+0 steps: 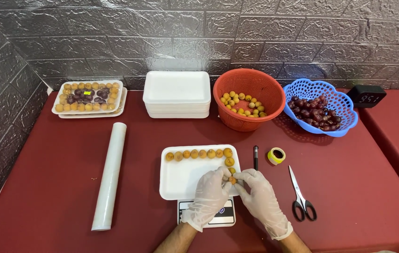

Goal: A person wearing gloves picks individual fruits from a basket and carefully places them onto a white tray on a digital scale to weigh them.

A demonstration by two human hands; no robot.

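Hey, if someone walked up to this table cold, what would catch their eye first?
Probably the two gloved hands, left hand and right hand, pinching one small orange fruit over the right edge of a white tray at front centre, where more fruits line the top and right rim. Next, at the back, the orange basket of yellow fruits and the blue basket of dark fruits to its right.

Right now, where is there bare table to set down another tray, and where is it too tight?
Bare red table lies left of the film roll; more between that roll and the white tray. A wide patch sits right of the scissors, below the blue basket. Crowded: the back row, and beside the tray where pen, tape roll and both hands sit.
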